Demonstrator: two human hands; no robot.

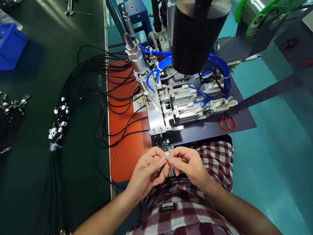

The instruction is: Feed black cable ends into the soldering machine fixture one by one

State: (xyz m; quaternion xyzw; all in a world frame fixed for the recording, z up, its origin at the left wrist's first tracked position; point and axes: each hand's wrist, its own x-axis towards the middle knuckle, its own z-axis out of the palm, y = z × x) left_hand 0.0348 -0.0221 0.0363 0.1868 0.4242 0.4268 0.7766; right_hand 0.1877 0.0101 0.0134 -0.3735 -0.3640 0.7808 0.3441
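Observation:
My left hand and my right hand meet in front of my chest, both pinched on the stripped end of a thin black cable with small red and yellow inner wires showing between the fingertips. The cable's black sheath drops down between my palms. Just beyond my fingers sits the front of a small metal machine with blue air hoses, on an orange mat.
A bundle of black cables with metal connectors lies on the dark green bench at left, more cables farther left. A blue bin sits at far left. Red scissors lie right of the machine. A solder spool stands at top right.

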